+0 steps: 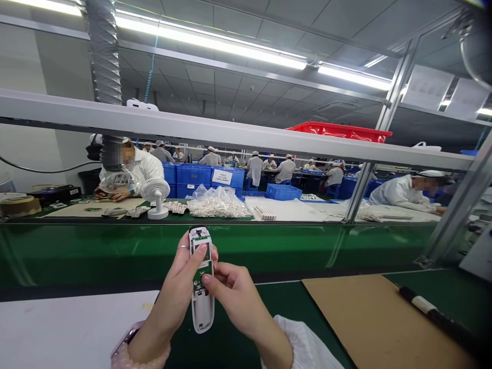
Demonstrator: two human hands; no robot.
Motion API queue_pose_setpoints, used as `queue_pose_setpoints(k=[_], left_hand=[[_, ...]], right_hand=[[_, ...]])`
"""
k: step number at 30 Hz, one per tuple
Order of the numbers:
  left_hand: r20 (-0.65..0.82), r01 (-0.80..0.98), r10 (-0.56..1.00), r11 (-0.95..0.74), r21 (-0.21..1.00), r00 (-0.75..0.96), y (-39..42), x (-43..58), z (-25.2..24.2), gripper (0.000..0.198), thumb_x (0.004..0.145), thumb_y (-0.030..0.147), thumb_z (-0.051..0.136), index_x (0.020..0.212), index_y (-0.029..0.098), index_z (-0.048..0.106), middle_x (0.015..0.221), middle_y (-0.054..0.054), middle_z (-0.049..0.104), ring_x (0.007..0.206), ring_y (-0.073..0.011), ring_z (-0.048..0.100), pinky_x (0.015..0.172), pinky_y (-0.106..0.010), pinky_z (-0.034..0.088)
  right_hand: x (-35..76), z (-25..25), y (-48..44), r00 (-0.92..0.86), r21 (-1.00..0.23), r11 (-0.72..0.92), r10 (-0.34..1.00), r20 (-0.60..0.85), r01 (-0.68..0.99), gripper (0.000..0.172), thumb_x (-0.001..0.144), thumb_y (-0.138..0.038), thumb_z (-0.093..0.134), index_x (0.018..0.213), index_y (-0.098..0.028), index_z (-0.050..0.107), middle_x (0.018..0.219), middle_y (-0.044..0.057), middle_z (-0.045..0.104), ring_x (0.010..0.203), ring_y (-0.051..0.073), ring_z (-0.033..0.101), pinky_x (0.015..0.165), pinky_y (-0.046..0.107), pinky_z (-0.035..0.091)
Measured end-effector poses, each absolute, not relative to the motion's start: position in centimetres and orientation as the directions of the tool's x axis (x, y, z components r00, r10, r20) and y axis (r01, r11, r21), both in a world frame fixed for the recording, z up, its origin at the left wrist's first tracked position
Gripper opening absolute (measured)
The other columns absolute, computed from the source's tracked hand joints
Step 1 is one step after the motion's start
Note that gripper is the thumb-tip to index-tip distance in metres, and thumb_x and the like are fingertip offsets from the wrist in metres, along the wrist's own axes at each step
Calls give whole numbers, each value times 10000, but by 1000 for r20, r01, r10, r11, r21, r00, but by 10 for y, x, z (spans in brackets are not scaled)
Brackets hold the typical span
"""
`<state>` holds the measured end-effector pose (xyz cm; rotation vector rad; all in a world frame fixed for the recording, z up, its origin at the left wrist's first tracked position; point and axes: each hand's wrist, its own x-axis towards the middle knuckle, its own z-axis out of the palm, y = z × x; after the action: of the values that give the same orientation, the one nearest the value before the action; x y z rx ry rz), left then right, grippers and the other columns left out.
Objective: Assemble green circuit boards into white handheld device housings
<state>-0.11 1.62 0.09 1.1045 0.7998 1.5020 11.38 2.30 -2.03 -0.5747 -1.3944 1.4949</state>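
Only real writing I can spot is on a white paper label (222,177) stuck to one of the stacked blue bins (192,174) at the back, a few dark lines, but it's too tiny for me to read properly. Can't make out any brand on the long white handset-looking shell (203,312) either. That's up front in the middle, held above the dark green bench (280,297), face open with a green circuit board (197,282) inside. Both hands are on it: left hand (182,274) is wrapped round the upper half, thumb on the dark screen area, and right hand (236,294) has its thumb on the board lower down, fingers curled at the edge. Count-wise: one white fan (156,197), one brown board (369,318) and one black stick-like tool (434,313) with a white band. For containers, there's one clear plastic bag (219,204) heaped with small white pieces, plus a red tray (342,132) up on the shelf (230,128), though I can't see into that from down here, or into the stacked bins.
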Motion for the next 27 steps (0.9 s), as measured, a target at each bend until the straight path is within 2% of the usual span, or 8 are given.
queue_pose_setpoints(k=[5, 11, 17, 19, 21, 24, 27], left_hand=[[227, -340, 974, -216, 915, -7, 15, 3, -3, 303, 839, 457, 570, 1070, 281, 485, 794, 27, 558, 714, -130, 508, 682, -233, 448], [275, -275, 953, -299, 914, -122, 15, 8, -5, 355, 818, 440, 607, 1109, 268, 499, 777, 25, 581, 721, -125, 531, 714, -212, 444], [172, -477, 984, -169, 862, -39, 21, 5, 0, 289, 797, 400, 630, 1008, 224, 539, 804, -6, 637, 722, -151, 577, 655, -253, 485], [149, -500, 989, -139, 855, -19, 23, 3, 0, 255, 807, 390, 617, 970, 201, 562, 847, -33, 664, 790, -177, 601, 673, -274, 501], [127, -504, 991, -126, 854, -32, 24, 3, -1, 247, 814, 369, 609, 980, 190, 572, 902, -56, 687, 883, -203, 617, 720, -293, 509], [91, -486, 995, -104, 868, -50, 28, 4, -6, 279, 820, 339, 593, 1058, 198, 557, 1008, -81, 700, 1002, -242, 614, 796, -335, 502], [47, -433, 999, -48, 900, -14, 36, 6, -13, 387, 812, 342, 597, 1172, 226, 518, 1164, -92, 656, 1113, -267, 576, 880, -365, 472]], right_hand=[[114, -22, 24, -377, -934, 151, 885, 273, -324, 365, 700, -439, 749, 781, -94, 662, 707, 20, 593, 643, 98, 484, 618, 218, 404], [112, -27, 26, -354, -934, 181, 889, 290, -309, 405, 714, -495, 719, 732, -101, 626, 650, -6, 530, 613, 85, 430, 571, 205, 353], [122, -26, 40, -462, -961, 133, 855, 236, -244, 450, 736, -558, 667, 794, -112, 674, 707, 26, 589, 652, 120, 526, 641, 260, 458], [124, -25, 42, -475, -967, 125, 852, 219, -222, 508, 776, -607, 588, 774, -107, 673, 708, 44, 595, 656, 135, 547, 636, 284, 480], [124, -26, 42, -466, -968, 135, 857, 221, -210, 494, 779, -596, 596, 801, -109, 675, 713, 43, 598, 656, 128, 550, 639, 274, 476], [120, -30, 43, -434, -966, 167, 869, 238, -195, 445, 734, -534, 685, 924, -132, 666, 736, 23, 608, 662, 112, 548, 646, 241, 451], [115, -37, 48, -378, -968, 207, 892, 247, -145, 473, 710, -561, 688, 923, -141, 649, 779, 30, 630, 701, 125, 569, 656, 239, 451]])
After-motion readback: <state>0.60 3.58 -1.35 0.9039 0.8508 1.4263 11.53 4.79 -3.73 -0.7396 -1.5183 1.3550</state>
